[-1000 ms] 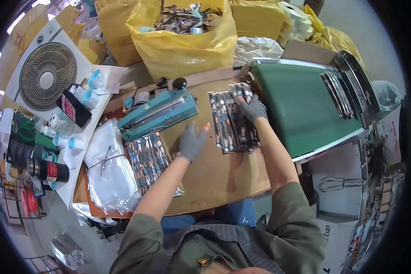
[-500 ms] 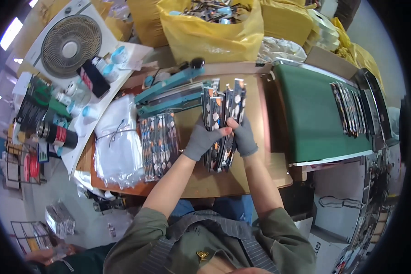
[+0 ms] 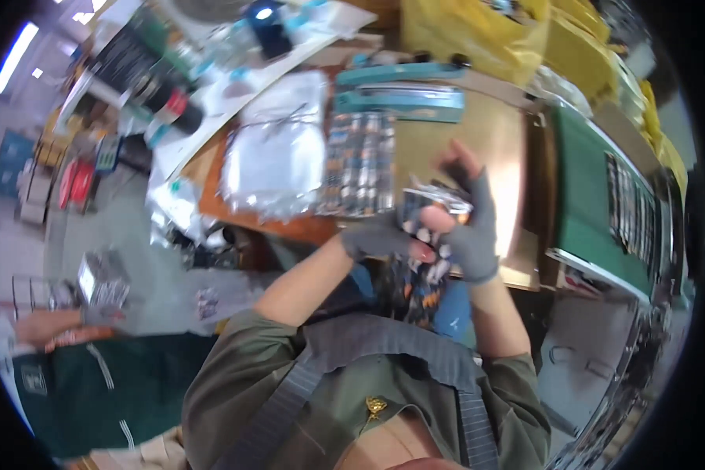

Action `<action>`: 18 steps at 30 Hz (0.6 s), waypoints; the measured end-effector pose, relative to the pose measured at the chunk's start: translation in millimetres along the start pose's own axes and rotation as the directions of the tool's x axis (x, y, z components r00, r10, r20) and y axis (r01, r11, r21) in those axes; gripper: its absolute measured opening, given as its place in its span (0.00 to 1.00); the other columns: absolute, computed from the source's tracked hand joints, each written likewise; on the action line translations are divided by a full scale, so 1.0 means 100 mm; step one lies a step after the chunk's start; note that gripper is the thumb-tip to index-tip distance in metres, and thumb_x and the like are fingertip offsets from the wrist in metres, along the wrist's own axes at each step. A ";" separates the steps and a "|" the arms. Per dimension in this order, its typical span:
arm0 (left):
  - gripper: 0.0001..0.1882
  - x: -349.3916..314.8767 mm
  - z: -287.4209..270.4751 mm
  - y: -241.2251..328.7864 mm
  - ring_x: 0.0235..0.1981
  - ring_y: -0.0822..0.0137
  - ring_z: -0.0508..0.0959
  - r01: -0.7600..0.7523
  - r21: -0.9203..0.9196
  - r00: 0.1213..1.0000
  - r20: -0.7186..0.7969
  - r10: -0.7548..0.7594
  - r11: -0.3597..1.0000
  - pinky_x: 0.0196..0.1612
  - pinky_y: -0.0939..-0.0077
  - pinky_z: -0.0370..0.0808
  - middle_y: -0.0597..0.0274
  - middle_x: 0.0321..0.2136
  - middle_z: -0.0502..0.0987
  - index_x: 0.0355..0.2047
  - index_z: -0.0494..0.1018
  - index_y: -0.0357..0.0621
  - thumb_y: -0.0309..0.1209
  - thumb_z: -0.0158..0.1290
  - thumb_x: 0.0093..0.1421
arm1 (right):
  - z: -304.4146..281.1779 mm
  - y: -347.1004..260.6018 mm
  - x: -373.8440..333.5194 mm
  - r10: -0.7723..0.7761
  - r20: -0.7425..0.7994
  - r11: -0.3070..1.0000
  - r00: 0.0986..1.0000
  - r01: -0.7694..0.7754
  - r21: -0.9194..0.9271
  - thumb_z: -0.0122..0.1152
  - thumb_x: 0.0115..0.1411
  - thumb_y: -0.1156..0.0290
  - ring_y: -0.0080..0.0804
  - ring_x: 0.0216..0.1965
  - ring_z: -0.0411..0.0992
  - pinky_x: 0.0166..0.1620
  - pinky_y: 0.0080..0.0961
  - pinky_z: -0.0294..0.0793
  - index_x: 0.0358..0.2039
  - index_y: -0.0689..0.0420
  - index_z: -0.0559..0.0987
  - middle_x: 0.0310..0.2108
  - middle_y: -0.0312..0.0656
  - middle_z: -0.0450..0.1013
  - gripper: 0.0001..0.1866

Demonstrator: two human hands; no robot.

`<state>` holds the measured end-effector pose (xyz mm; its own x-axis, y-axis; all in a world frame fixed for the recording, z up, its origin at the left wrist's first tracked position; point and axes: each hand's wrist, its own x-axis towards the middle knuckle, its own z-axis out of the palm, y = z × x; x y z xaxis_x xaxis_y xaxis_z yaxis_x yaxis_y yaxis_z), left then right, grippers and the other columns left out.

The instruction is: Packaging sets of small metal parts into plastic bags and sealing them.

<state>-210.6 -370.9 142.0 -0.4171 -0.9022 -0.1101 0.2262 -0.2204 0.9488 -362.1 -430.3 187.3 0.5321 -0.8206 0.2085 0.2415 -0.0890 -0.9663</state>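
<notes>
A bundle of slim, dark patterned packets [image 3: 421,288] stands on end between my hands at the table's front edge, its lower part over my lap. My left hand [image 3: 377,238], in a grey fingerless glove, is closed around the bundle's left side. On the other side my right hand [image 3: 476,231], gloved alike, touches the bundle with its thumb across the top. Its other fingers stretch upward, apart from the packets. Motion blurs both hands. Left of them, a row of similar packets [image 3: 359,164] lies on the table beside a tied stack of clear plastic bags [image 3: 278,153].
A teal bar-shaped device [image 3: 399,98] sits at the table's back. On the right is a green belt [image 3: 591,200] carrying more packets [image 3: 630,207]. Yellow bags [image 3: 478,35] stand behind. A black bottle [image 3: 168,106] is on the left shelf. Another person's arm [image 3: 51,325] shows at far left.
My hands have brought the bundle down and toward me, from above the table to its front edge. The right fingers have lifted off and spread. The view has swung left.
</notes>
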 end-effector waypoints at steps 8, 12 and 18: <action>0.22 -0.71 -0.72 -0.39 0.33 0.73 0.76 0.114 0.182 0.929 -0.368 -0.039 0.977 0.40 0.77 0.73 0.64 0.32 0.77 0.47 0.70 0.38 0.33 0.58 0.53 | 0.12 0.56 0.09 0.376 0.500 0.796 0.780 -0.548 0.256 0.55 0.49 0.69 0.36 0.33 0.74 0.40 0.28 0.74 0.34 0.65 0.75 0.31 0.47 0.74 0.14; 0.17 -1.38 -1.97 -0.31 0.27 0.59 0.75 0.494 0.815 0.505 -0.553 0.663 0.304 0.35 0.70 0.72 0.57 0.23 0.75 0.31 0.73 0.39 0.42 0.57 0.53 | 0.19 0.63 0.03 0.402 0.424 0.758 0.811 -0.555 0.343 0.54 0.48 0.70 0.35 0.31 0.74 0.37 0.28 0.75 0.31 0.64 0.74 0.28 0.46 0.73 0.11; 0.19 -1.37 -2.34 -0.13 0.24 0.58 0.73 0.513 0.822 0.585 -0.547 0.599 0.249 0.32 0.66 0.69 0.53 0.19 0.71 0.27 0.70 0.37 0.43 0.46 0.61 | 0.28 0.71 0.05 0.453 0.427 0.748 0.783 -0.594 0.295 0.53 0.47 0.70 0.36 0.30 0.75 0.35 0.28 0.76 0.43 0.66 0.73 0.29 0.47 0.74 0.22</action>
<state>49.7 -331.4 75.4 0.3726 -0.8625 0.3424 -0.8809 -0.2128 0.4227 -319.5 -425.4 123.6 0.8726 -0.4412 -0.2098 0.1042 0.5877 -0.8024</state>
